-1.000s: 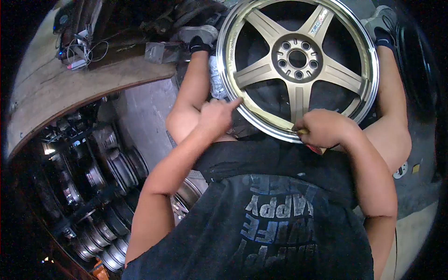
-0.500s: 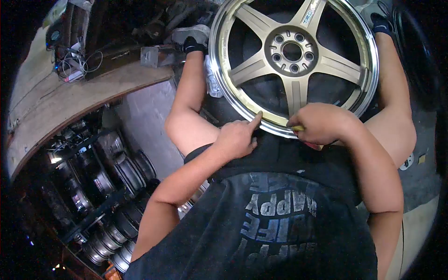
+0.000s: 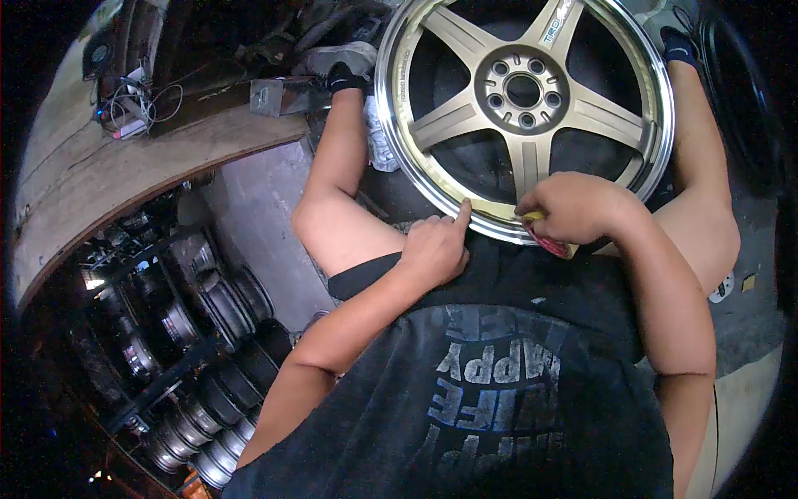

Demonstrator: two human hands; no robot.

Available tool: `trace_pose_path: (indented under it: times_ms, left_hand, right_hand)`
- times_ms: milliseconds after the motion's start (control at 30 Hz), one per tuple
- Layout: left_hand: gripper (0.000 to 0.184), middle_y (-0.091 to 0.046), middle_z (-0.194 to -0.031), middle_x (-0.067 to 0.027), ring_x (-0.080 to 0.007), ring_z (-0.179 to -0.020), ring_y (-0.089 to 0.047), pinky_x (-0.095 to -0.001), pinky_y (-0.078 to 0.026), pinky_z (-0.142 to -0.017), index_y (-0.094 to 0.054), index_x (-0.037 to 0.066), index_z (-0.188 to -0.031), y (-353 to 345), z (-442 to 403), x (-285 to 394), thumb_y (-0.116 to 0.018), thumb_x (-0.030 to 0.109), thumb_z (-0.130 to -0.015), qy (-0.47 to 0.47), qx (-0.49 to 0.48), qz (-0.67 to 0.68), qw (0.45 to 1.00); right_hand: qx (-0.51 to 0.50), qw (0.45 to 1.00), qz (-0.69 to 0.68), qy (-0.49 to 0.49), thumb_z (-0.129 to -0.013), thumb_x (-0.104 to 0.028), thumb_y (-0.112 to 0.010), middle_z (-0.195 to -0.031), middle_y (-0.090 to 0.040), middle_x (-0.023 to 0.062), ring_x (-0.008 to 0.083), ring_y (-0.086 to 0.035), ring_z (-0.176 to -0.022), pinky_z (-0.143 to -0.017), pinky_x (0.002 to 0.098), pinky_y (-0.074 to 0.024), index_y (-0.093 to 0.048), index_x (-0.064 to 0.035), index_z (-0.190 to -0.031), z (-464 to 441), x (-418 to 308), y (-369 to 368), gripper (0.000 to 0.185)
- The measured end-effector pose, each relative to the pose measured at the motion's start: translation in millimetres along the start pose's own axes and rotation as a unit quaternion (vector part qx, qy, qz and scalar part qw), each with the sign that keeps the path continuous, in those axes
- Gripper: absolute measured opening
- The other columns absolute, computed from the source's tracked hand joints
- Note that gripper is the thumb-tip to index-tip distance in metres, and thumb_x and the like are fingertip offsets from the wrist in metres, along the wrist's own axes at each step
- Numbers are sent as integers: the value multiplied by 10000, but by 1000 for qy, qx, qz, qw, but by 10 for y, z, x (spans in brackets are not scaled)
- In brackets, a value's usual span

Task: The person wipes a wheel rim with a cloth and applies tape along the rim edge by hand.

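Note:
A bronze five-spoke wheel [image 3: 525,154] with a polished silver lip lies between the legs. Pale yellow tape [image 3: 440,179] runs along the inner side of the lip at its lower left. My left hand [image 3: 436,248] touches the tape near the bottom of the rim with its extended index finger, the other fingers curled and holding nothing visible. Just right of it, my right hand [image 3: 573,209] grips a tape roll [image 3: 552,243] with a red inner ring at the lower edge of the wheel. Part of the roll is hidden by the fingers.
Several wheels [image 3: 204,416] stand on a rack at the lower left. A wooden board [image 3: 166,170] curves above them, with white cables [image 3: 137,104] near its end. A clear plastic piece [image 3: 268,98] lies near the shoe [image 3: 342,60] at the left.
My left index finger has moved right along the rim toward my right hand. The right hand still has the roll, now turned so that more of its red ring shows.

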State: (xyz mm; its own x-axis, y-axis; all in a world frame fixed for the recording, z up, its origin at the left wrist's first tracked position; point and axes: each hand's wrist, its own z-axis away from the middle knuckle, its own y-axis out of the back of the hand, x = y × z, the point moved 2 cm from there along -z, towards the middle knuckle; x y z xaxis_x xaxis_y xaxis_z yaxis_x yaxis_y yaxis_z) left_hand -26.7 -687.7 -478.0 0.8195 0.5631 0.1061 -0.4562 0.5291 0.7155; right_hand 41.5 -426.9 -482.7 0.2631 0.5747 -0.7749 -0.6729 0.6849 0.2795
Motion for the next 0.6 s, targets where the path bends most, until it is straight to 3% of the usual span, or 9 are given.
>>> trace_pose_path:
  times_ms: [167, 233, 267, 333, 367, 433, 467, 533, 600]
  left_hand:
    - [925, -757, -1006, -206, -384, -955, -737, -511, -590, -839, -398, -16, -1594, 5, -17, -8, -810, 249, -809, 1, 0, -6, 1000]
    - [825, -758, -982, -221, -394, -939, -739, -518, -591, -841, -461, 81, -1589, 52, -41, -41, -773, 235, -841, 37, -50, -7, 998]
    - [825, -758, -982, -221, -394, -939, -739, -518, -591, -841, -461, 81, -1589, 83, -56, -82, -773, 235, -841, 36, -50, -8, 998]
    - [696, -758, -948, -215, -408, -906, -738, -527, -591, -840, -555, 187, -1542, 181, -105, -245, -737, 225, -871, 60, -45, 36, 997]
    - [623, -760, -1010, -207, -404, -979, -734, -523, -589, -863, -626, 230, -1482, 209, -154, -381, -731, 203, -868, 74, -45, 36, 996]
    - [639, -729, -1176, -196, -383, -1159, -684, -506, -555, -975, -643, 197, -1462, 293, -197, -693, -753, 187, -833, 28, 15, 28, 999]
    - [639, -729, -1176, -196, -383, -1159, -684, -506, -555, -975, -643, 197, -1462, 365, -176, -756, -753, 187, -833, 25, 12, 28, 999]
    - [631, -668, -1305, -162, -356, -1296, -591, -480, -467, -1108, -665, 121, -1405, 542, -125, -754, -770, 195, -787, -108, 109, -12, 988]
    - [632, -651, -1316, -144, -351, -1302, -574, -474, -443, -1129, -673, 107, -1381, 466, -191, -802, -786, 194, -765, -161, 102, -14, 981]
  right_hand:
    - [3, 1000, 9, 11, -877, -231, -690, -1152, -770, 227, 396, -732, -1097, -1001, 459, -561, -769, -79, -1277, -4, 16, -14, 435]
    - [1, 1000, 8, 4, -878, -236, -693, -1155, -770, 225, 395, -732, -1099, -1002, 461, -560, -770, -78, -1273, 2, 7, -12, 432]
    - [-1, 1000, 7, -3, -880, -241, -696, -1158, -770, 223, 393, -731, -1101, -1003, 462, -559, -771, -77, -1270, 7, 1, -13, 429]
    - [-10, 1000, 1, -4, -882, -244, -697, -1156, -770, 221, 392, -731, -1101, -1001, 462, -560, -772, -78, -1265, -21, 13, -32, 424]
    - [-18, 1000, -6, -5, -884, -248, -699, -1154, -771, 220, 390, -731, -1101, -1000, 463, -560, -774, -78, -1259, -29, 21, -38, 419]
    - [-6, 1000, -3, -8, -886, -246, -696, -1148, -771, 218, 388, -732, -1099, -993, 464, -561, -775, -75, -1248, -14, 20, -34, 408]
    - [3, 1000, -2, -10, -888, -245, -694, -1141, -772, 215, 387, -732, -1097, -987, 465, -562, -776, -72, -1236, -11, 19, -44, 397]
    - [-4, 1000, 0, -16, -890, -242, -690, -1144, -771, 214, 387, -730, -1100, -980, 470, -564, -774, -69, -1228, -33, 4, -57, 390]
    - [-10, 1000, 7, -21, -891, -239, -685, -1146, -769, 212, 387, -729, -1103, -973, 474, -565, -772, -65, -1220, -104, -53, -72, 382]
